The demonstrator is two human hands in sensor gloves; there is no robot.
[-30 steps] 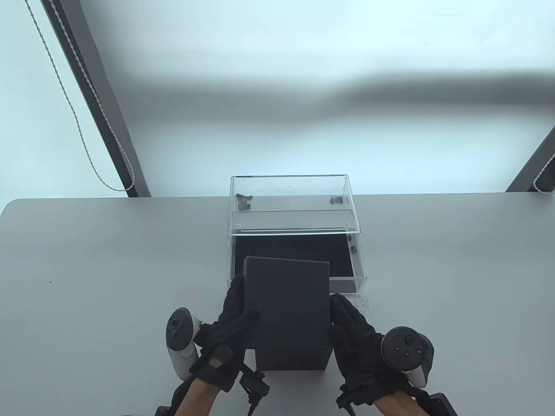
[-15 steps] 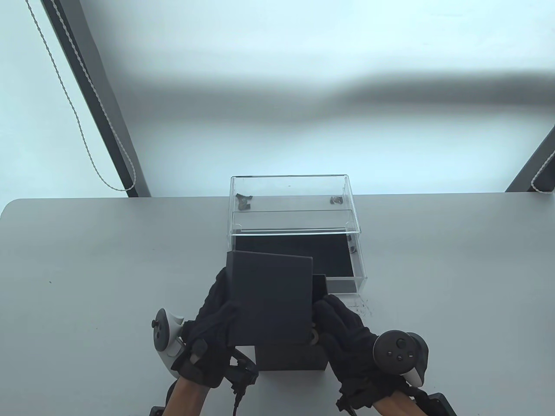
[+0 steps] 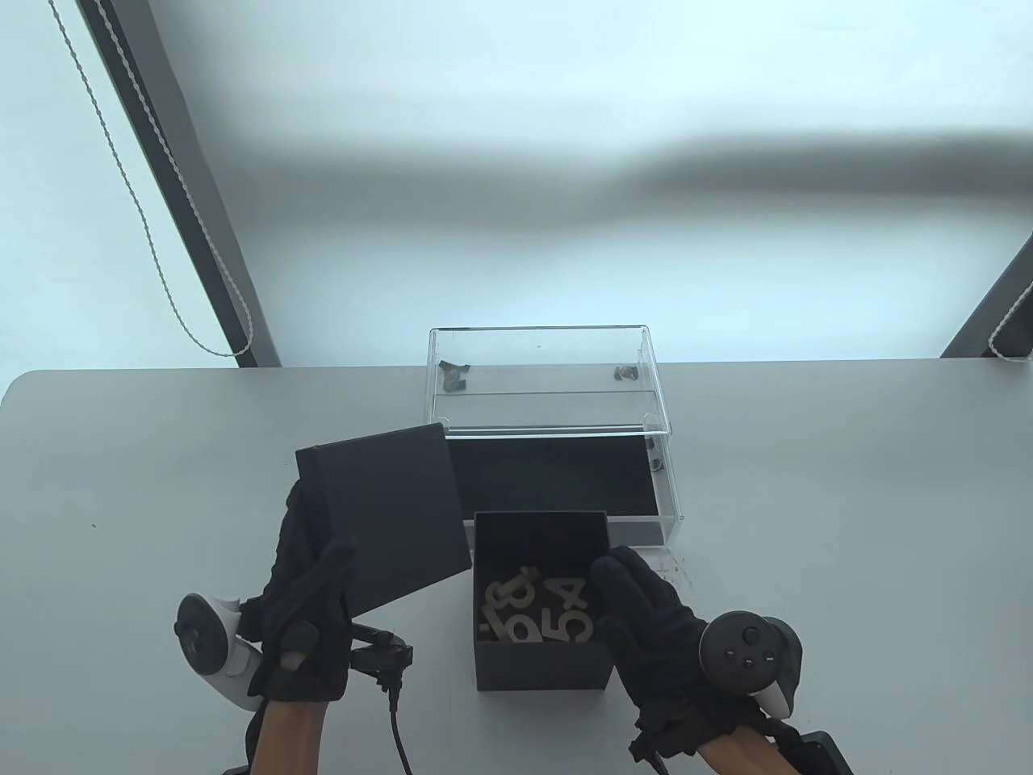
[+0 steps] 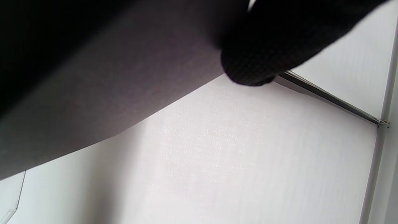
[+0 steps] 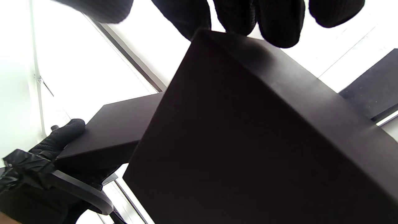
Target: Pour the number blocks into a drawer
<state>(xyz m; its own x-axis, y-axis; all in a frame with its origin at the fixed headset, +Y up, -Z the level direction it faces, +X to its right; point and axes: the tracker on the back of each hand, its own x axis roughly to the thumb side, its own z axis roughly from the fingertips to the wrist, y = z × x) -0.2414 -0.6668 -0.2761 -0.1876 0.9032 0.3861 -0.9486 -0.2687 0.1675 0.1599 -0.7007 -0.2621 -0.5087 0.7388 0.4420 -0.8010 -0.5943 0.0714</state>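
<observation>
Left hand (image 3: 311,593) is seen gripping the black lid (image 3: 383,513), lifted clear toward the worktop's left, while the right hand (image 3: 654,622) is curled against the side of the open black box (image 3: 541,674) near the worktop's front edge. Pale number blocks (image 3: 537,609) are heaped loose inside, just before the clear drawer (image 3: 666,492). Box and blocks are judged light and rigid; both side walls are best gripped for tipping, since loose pieces may scatter.

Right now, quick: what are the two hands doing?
Left hand: holds the black lid, lifted aside.
Right hand: grips the open black box.
</observation>
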